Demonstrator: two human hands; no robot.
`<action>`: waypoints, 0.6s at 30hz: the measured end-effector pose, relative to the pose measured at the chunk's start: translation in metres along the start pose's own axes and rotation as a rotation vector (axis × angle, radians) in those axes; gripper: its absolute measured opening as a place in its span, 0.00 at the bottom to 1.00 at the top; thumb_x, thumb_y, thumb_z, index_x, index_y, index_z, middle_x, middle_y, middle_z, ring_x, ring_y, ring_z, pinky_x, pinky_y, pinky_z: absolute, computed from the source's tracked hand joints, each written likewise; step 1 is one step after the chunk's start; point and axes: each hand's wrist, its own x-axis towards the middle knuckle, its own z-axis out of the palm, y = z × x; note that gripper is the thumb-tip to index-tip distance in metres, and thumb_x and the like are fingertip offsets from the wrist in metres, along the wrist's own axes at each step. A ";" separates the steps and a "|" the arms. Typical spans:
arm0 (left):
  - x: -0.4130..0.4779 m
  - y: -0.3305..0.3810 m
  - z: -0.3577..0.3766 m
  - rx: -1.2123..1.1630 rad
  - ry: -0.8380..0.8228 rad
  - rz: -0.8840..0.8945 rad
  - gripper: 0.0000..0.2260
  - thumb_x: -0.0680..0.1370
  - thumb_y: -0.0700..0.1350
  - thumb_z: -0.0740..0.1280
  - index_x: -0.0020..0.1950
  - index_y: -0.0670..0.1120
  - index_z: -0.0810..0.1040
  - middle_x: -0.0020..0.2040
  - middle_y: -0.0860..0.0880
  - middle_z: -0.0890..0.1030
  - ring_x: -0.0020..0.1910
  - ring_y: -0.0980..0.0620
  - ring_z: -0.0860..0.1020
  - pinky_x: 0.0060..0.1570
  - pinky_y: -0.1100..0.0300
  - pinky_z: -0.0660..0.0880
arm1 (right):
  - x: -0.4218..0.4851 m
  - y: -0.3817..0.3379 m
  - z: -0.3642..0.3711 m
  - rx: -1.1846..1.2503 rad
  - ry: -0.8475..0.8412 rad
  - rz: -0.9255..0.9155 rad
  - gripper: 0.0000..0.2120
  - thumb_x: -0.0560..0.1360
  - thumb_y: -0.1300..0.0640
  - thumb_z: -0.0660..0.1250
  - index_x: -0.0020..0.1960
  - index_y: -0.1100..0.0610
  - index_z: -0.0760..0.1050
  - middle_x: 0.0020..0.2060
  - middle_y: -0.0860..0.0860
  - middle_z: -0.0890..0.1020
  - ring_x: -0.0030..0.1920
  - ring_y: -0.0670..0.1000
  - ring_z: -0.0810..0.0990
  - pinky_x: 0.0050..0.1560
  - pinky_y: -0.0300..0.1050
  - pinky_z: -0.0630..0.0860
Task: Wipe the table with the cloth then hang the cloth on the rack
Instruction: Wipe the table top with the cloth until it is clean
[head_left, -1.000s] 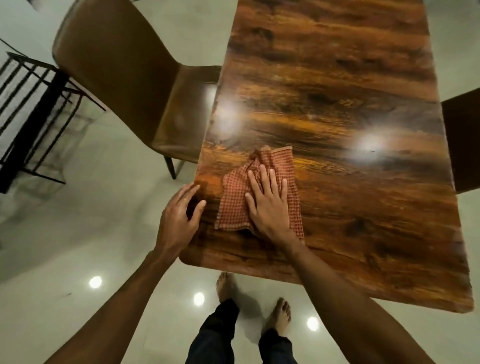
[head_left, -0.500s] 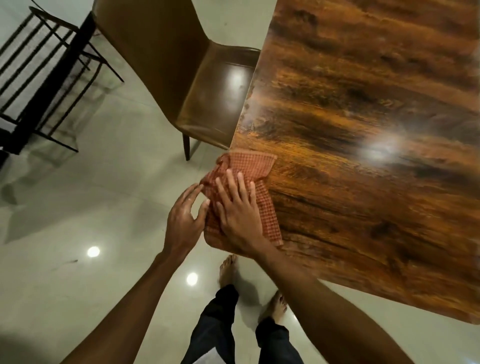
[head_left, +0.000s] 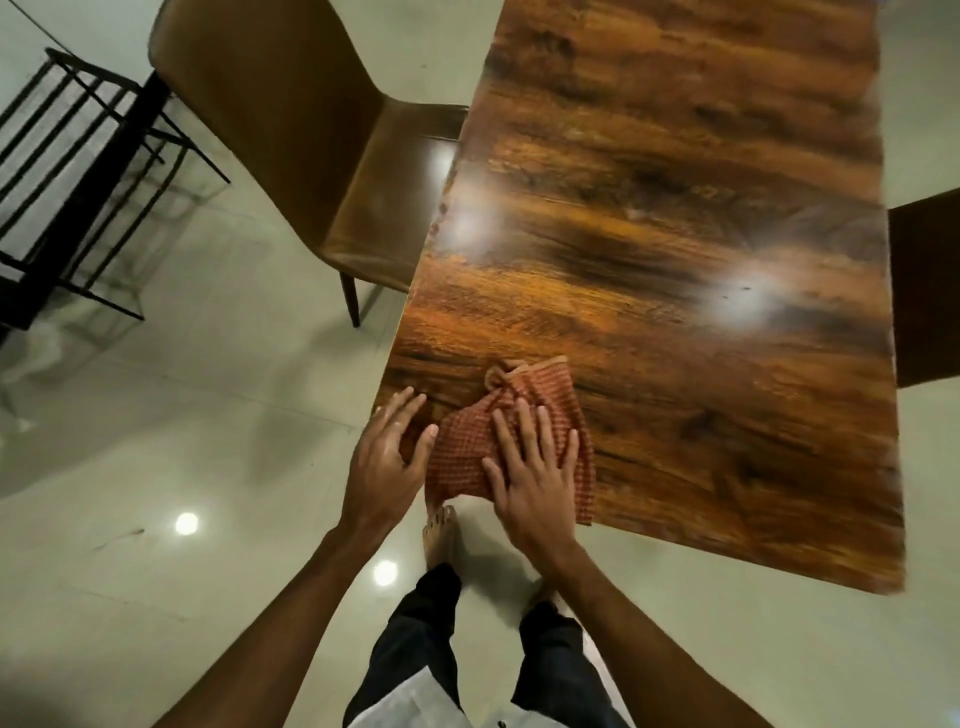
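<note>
No legible text, label, brand, number or sign. Cloth shows check weave only, table wood grain only. Chair, rack carry no readable marking.

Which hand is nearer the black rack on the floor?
Left. The left hand sits at the table corner, on the side facing the rack; the right hand lies flat on the cloth, farther across the table from the rack.
</note>
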 end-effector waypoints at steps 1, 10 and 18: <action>-0.004 0.008 0.008 0.006 -0.018 0.007 0.24 0.80 0.56 0.61 0.74 0.48 0.73 0.76 0.49 0.71 0.76 0.47 0.68 0.74 0.40 0.66 | 0.002 0.013 -0.004 0.013 0.015 0.094 0.30 0.86 0.38 0.46 0.86 0.45 0.47 0.86 0.50 0.44 0.85 0.55 0.40 0.82 0.68 0.39; -0.041 0.092 0.109 0.093 -0.173 0.123 0.20 0.81 0.48 0.67 0.73 0.46 0.74 0.76 0.48 0.71 0.77 0.47 0.66 0.76 0.45 0.64 | -0.053 0.141 -0.013 0.076 0.117 0.260 0.28 0.87 0.42 0.45 0.86 0.44 0.46 0.86 0.49 0.46 0.85 0.53 0.44 0.83 0.64 0.48; -0.064 0.156 0.186 0.126 -0.266 0.215 0.20 0.81 0.47 0.67 0.73 0.45 0.74 0.76 0.47 0.71 0.76 0.46 0.67 0.75 0.43 0.65 | -0.103 0.223 -0.017 0.127 0.195 0.261 0.28 0.88 0.46 0.46 0.86 0.49 0.47 0.86 0.52 0.47 0.85 0.53 0.45 0.84 0.59 0.48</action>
